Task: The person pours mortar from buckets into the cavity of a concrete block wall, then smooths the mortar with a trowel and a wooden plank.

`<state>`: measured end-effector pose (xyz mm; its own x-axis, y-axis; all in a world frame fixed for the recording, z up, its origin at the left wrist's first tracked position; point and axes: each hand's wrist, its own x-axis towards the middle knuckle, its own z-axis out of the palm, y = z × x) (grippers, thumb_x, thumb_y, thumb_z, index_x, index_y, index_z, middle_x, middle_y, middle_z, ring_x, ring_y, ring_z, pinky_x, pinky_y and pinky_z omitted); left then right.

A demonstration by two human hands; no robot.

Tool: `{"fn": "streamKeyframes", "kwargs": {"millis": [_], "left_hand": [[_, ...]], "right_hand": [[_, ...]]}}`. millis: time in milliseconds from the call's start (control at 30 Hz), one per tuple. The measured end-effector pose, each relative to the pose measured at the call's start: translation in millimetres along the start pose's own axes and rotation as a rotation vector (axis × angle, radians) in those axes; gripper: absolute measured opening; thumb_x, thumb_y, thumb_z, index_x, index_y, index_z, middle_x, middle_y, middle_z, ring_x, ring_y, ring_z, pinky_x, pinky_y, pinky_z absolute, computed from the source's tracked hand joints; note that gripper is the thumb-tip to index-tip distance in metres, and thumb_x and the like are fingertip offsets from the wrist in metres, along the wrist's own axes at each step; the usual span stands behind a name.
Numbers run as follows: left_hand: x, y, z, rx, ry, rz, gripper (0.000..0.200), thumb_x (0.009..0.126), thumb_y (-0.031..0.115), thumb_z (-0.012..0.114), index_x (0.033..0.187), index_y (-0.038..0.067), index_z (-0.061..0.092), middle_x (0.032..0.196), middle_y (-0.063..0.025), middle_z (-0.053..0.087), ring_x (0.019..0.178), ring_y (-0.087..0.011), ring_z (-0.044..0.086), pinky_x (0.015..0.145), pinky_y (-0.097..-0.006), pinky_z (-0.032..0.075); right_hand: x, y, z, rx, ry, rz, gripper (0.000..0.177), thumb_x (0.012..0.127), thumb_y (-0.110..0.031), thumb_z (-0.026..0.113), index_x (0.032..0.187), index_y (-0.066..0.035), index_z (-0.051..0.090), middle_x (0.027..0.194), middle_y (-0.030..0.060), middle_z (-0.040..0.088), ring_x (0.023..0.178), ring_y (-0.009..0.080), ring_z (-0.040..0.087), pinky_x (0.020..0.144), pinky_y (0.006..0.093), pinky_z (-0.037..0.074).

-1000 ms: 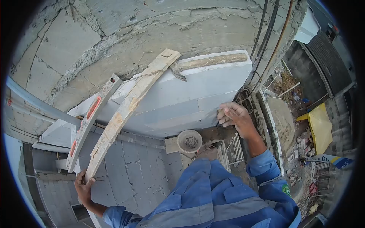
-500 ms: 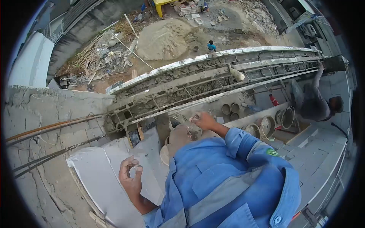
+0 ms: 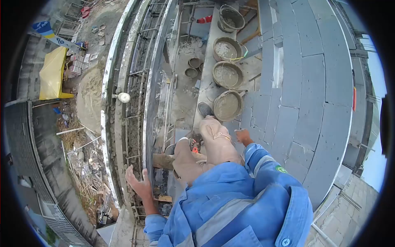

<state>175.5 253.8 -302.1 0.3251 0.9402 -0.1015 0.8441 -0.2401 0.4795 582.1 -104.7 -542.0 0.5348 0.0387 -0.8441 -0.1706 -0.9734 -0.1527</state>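
My left hand [image 3: 140, 183] is open, thumb apart from the fingers, over the near end of a long beam form [image 3: 149, 123] with steel bars and wet concrete in it. Nothing shows in that hand. My right hand [image 3: 243, 136] hangs beside my thigh, close to the grey block wall [image 3: 302, 123]; its fingers are curled in with no object visible. Ahead of it a bucket of grey mix [image 3: 228, 106] stands by my shoe [image 3: 205, 109]. Farther along the plank [image 3: 204, 88] is a row of several more buckets of mix [image 3: 227, 75].
A pale round-ended pipe [image 3: 124, 97] sticks up from the form. Small empty-looking pails [image 3: 191, 73] lie lower down between form and plank. Beyond the form, the ground drops to a sand pile [image 3: 89, 96], a yellow canopy [image 3: 52, 74] and scattered timber debris [image 3: 84, 175].
My view has swung right, so the form now runs up the picture and the buckets are ahead. My left hand has opened wider; the other person has left the view.
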Motion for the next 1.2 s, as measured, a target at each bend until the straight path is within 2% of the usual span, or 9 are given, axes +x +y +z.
{"fn": "streamKeyframes", "kwargs": {"millis": [267,467,533,600,700,767,933,1033,1200], "left_hand": [[1,31,97,0.409,0.102,-0.052,0.085,0.084,0.054,0.067,0.137,-0.006,0.040,0.143,-0.0284,0.031,0.133,-0.0449,0.033,0.107,-0.0579,0.028],[5,45,113,0.597,0.184,-0.004,0.086,0.083,0.049,0.071,0.136,-0.009,0.035,0.138,-0.0294,0.036,0.127,-0.0473,0.038,0.105,-0.0555,0.033],[7,49,114,0.589,0.167,0.005,0.086,0.083,0.048,0.071,0.137,-0.009,0.035,0.138,-0.0293,0.037,0.127,-0.0471,0.038,0.105,-0.0552,0.033],[9,50,117,0.574,0.160,0.011,0.085,0.083,0.046,0.072,0.137,-0.009,0.035,0.138,-0.0292,0.037,0.127,-0.0468,0.038,0.105,-0.0548,0.032],[15,49,117,0.538,0.133,0.015,0.085,0.083,0.045,0.072,0.137,-0.009,0.035,0.138,-0.0290,0.037,0.127,-0.0464,0.038,0.106,-0.0543,0.032],[17,49,117,0.493,0.123,0.017,0.084,0.082,0.043,0.073,0.137,-0.009,0.035,0.138,-0.0289,0.037,0.127,-0.0461,0.038,0.106,-0.0539,0.032],[16,35,100,0.345,0.080,-0.001,0.084,0.082,0.041,0.074,0.137,-0.009,0.035,0.137,-0.0286,0.038,0.127,-0.0454,0.039,0.107,-0.0530,0.031],[10,25,88,0.220,0.073,-0.036,0.083,0.082,0.039,0.075,0.137,-0.009,0.035,0.137,-0.0284,0.038,0.127,-0.0450,0.039,0.108,-0.0525,0.030],[-6,36,56,-0.064,0.093,-0.162,0.077,0.079,0.023,0.076,0.138,-0.008,0.036,0.136,-0.0265,0.042,0.128,-0.0399,0.040,0.110,-0.0457,0.029]], "right_hand": [[102,-88,-49,-0.286,0.167,-0.175,0.061,0.086,-0.039,0.062,0.132,0.000,0.049,0.128,0.0279,0.054,0.118,0.0428,0.053,0.101,0.0456,0.043],[229,-110,-103,-0.547,0.403,-0.063,0.080,0.081,-0.034,0.068,0.148,-0.008,0.033,0.153,0.0218,0.028,0.143,0.0369,0.024,0.116,0.0480,0.024],[250,-90,-100,-0.623,0.108,0.051,0.075,0.078,-0.029,0.070,0.144,-0.009,0.038,0.151,0.0189,0.033,0.140,0.0375,0.031,0.112,0.0475,0.032],[235,-63,-80,-0.485,0.223,0.033,0.060,0.080,-0.030,0.067,0.133,-0.009,0.049,0.147,0.0162,0.040,0.133,0.0340,0.042,0.103,0.0444,0.042],[191,-28,-43,-0.115,0.255,-0.151,0.034,0.084,-0.036,0.064,0.097,-0.004,0.066,0.086,0.0221,0.067,0.080,0.0394,0.065,0.078,0.0482,0.052],[159,-21,-30,-0.117,-0.071,-0.344,0.044,0.087,-0.043,0.059,0.096,-0.001,0.070,0.096,0.0230,0.068,0.099,0.0404,0.064,0.087,0.0458,0.050],[120,-70,-70,-0.063,-0.025,-0.214,0.048,0.087,-0.044,0.059,0.106,0.000,0.068,0.109,0.0253,0.065,0.104,0.0407,0.062,0.090,0.0444,0.049],[158,-38,-36,-0.234,0.147,-0.588,0.051,0.088,-0.044,0.059,0.088,0.005,0.069,0.091,0.0269,0.067,0.089,0.0414,0.065,0.080,0.0471,0.050],[69,-96,-95,-0.383,0.145,-0.658,0.048,0.091,-0.045,0.053,0.096,-0.001,0.071,0.094,0.0262,0.067,0.092,0.0421,0.064,0.083,0.0486,0.050]]}}
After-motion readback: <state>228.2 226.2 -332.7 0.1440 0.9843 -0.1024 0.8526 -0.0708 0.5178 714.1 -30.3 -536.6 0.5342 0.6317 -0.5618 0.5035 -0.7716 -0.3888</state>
